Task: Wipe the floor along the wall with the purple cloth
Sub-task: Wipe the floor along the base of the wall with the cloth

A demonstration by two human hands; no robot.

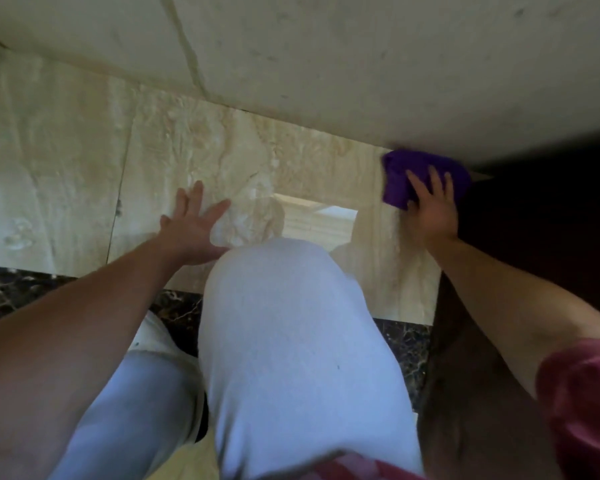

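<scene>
The purple cloth (400, 178) is bunched on the glossy beige floor tile (194, 161), right where the floor meets the cream wall (326, 57). My right hand (432, 209) presses down on the cloth with its fingers spread over it; part of the cloth is hidden under the palm. My left hand (191, 226) lies flat on the tile to the left, fingers apart, holding nothing.
My knees in light trousers (291, 341) fill the lower middle. A dark marble strip (11, 289) borders the beige tiles near me. A dark wooden surface (551, 220) stands at the right, just past the cloth. A crack runs down the wall (187, 46).
</scene>
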